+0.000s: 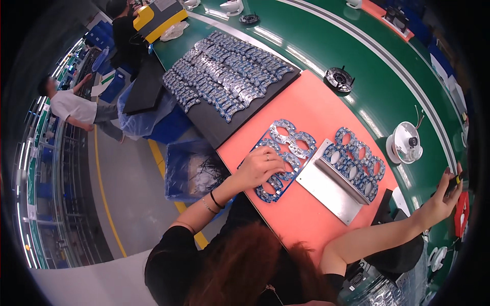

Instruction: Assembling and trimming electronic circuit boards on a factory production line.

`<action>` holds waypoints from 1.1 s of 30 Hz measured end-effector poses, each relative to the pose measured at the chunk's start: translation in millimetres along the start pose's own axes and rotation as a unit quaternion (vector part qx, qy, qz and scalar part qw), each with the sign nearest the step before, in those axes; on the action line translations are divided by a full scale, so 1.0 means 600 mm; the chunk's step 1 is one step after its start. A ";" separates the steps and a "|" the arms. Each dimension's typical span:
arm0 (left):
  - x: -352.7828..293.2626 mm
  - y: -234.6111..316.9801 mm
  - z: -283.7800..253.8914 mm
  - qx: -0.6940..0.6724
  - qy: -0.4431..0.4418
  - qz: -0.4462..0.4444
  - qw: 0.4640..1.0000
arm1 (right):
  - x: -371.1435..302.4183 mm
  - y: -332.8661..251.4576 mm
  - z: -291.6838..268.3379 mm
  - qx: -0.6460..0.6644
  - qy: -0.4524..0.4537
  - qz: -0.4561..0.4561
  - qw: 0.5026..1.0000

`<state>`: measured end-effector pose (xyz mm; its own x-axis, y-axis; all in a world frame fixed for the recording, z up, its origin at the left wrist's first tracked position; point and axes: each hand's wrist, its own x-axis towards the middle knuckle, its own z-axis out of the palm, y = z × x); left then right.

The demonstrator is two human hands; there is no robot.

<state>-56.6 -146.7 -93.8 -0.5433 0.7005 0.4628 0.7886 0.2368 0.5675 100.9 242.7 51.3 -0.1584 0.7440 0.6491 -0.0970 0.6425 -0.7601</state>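
Observation:
My left hand [261, 166] is closed over a blue circuit board panel [279, 130] with several ring-shaped boards, on a salmon-pink mat [311, 107]. Its fingers press on the panel's middle and hide part of it. To its right, an L-shaped silver metal bracket [326, 189] stands on the mat. More ring-shaped circuit boards [360, 153] lie against the bracket's far side. Stretched out to the far right, my right hand [438, 205] grips a small black-and-yellow object [454, 183]. Its exact kind is hard to make out near the picture's rim.
Rows of circuit boards [219, 71] cover a black tray [273, 99] beyond the mat. A green conveyor [372, 97] carries a black round part [339, 79] and a white housing [407, 143]. A lined blue bin [178, 176] stands left. One person [76, 107] is in the aisle, another [125, 38] beyond.

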 end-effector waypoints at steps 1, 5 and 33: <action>-0.001 -0.001 -0.001 0.008 -0.003 -0.004 1.000 | 0.001 0.000 0.000 0.000 0.002 -0.001 1.000; 0.012 0.000 -0.011 0.032 -0.005 0.017 0.999 | 0.002 -0.001 -0.004 -0.015 0.010 0.001 1.000; 0.036 0.014 0.025 -0.047 -0.085 -0.006 0.995 | 0.002 0.008 -0.028 -0.012 0.058 0.008 0.998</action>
<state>-57.4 -119.4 -89.1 -0.4901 0.8038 0.3373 0.7475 0.1886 0.6369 116.4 249.8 48.9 -0.0452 0.7692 0.6374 -0.0722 0.6339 -0.7701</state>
